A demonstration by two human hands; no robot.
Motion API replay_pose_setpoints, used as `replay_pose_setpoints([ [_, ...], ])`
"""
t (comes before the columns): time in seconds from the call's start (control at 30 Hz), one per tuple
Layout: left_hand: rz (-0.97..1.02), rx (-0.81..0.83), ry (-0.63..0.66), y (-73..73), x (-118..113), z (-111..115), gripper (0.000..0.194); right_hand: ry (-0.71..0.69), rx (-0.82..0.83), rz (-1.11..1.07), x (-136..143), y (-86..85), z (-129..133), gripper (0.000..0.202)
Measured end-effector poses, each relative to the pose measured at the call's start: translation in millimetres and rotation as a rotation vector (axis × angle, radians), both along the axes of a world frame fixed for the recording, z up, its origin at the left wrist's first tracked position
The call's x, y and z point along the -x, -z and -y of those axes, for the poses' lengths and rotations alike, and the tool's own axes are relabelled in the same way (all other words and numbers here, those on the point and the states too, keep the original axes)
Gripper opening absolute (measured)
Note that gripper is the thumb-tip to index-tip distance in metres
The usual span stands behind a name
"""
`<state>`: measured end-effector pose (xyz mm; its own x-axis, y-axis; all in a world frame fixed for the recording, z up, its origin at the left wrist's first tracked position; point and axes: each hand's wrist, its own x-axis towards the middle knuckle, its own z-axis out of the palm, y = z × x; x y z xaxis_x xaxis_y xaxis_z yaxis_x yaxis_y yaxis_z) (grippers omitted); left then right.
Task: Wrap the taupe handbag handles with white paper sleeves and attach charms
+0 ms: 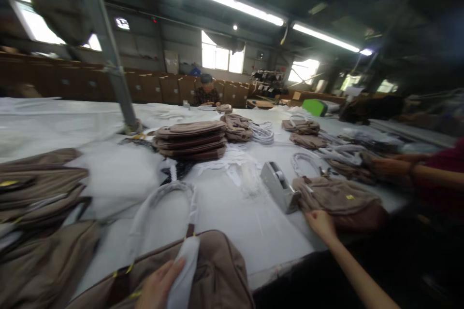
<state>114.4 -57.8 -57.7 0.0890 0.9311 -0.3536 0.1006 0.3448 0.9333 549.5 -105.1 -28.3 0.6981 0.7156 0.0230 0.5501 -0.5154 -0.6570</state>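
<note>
A taupe handbag [217, 270] lies at the table's front edge before me. Its looped handle [181, 186] is wrapped in white material and stands up from the bag. My left hand [159, 284] is closed on a white wrapping strip [186, 270] at the handle's base, with the thumb on top. My right hand [321, 224] is stretched out to the right, its fingers curled together beside a grey tape dispenser [279, 188]. What those fingers hold, if anything, is too small to make out. Just behind them rests another taupe handbag [340, 198] with a brown base.
More bags [43, 188] lie at left, and a bag stack [192, 140] stands mid-table near a metal post [108, 48]. White sheets [123, 174] are spread about. At right a co-worker's arms [402, 166] reach over a bag. Another person [206, 91] is at the far side.
</note>
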Motion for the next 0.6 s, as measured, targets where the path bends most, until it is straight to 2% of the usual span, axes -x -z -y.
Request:
replay_pose_setpoints([
  [0.07, 0.161, 0.081, -0.014, 2.1, -4.1, 1.1, 0.038, -0.083, 0.024, -0.01, 24.1, -6.1, -0.7, 0.032],
  [0.1, 0.215, 0.104, -0.026, 3.0, -5.2, 0.8, 0.04, -0.171, 0.02, -0.046, 44.2, -11.8, -4.1, 0.029],
  [0.23, 0.288, 0.089, -0.082, 2.4, -7.1, 2.1, 0.045, -0.779, 0.028, -0.411, 162.7, -45.1, -28.4, 0.028],
  [0.3, 0.307, 0.065, -0.082, 1.6, -7.9, 4.5, 0.044, -0.951, 0.025, -0.506, 218.0, -54.5, -42.9, 0.025],
  [0.37, 0.34, 0.043, -0.063, 2.9, -8.4, 5.9, 0.045, -1.03, 0.05, -0.488, 254.4, -52.4, -55.6, 0.024],
  [0.43, 0.361, 0.021, -0.058, 6.2, -8.3, 5.7, 0.046, -1.046, 0.089, -0.386, 271.5, -42.4, -64.6, 0.024],
  [0.6, 0.354, 0.008, -0.067, 15.0, -7.0, 3.6, 0.049, -0.981, 0.158, -0.183, 276.2, -21.6, -72.5, 0.024],
])
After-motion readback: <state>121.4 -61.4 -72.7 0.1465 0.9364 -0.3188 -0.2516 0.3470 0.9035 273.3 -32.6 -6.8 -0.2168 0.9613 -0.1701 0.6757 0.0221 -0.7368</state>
